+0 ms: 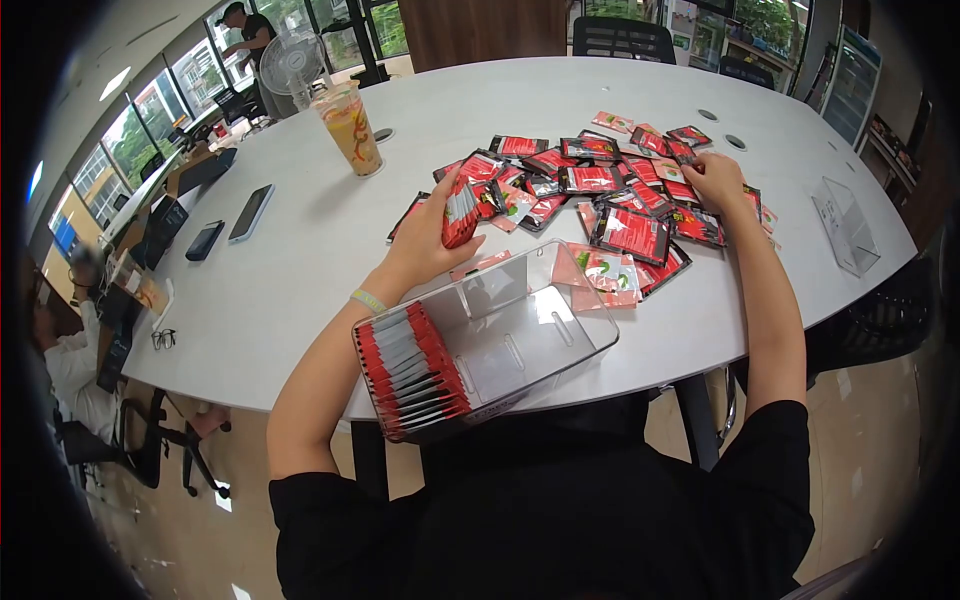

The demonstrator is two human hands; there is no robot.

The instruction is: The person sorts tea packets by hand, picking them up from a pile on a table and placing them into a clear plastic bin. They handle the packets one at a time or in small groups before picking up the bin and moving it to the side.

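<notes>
My left hand [425, 240] is wrapped round a small stack of red sachets [461, 214], held upright over the left side of the pile. My right hand [718, 182] reaches to the far right of the pile, its fingers closed on the edge of a red-and-black sachet [681, 151]. Between both hands spreads a loose heap of sachets [630, 232], mostly red and black, some pale pink. Nearest my body, a clear plastic box [520, 345] sits tilted at the table edge. A tight row of red and grey sachets [410, 370] stands along its left end.
On the white table [290, 310] are a plastic cup of orange drink [350, 130], a phone [251, 213], a smaller dark device [205, 241] and glasses [164, 340]. A clear holder [845, 225] stands right. One person stands behind a fan [292, 65]; another sits at left.
</notes>
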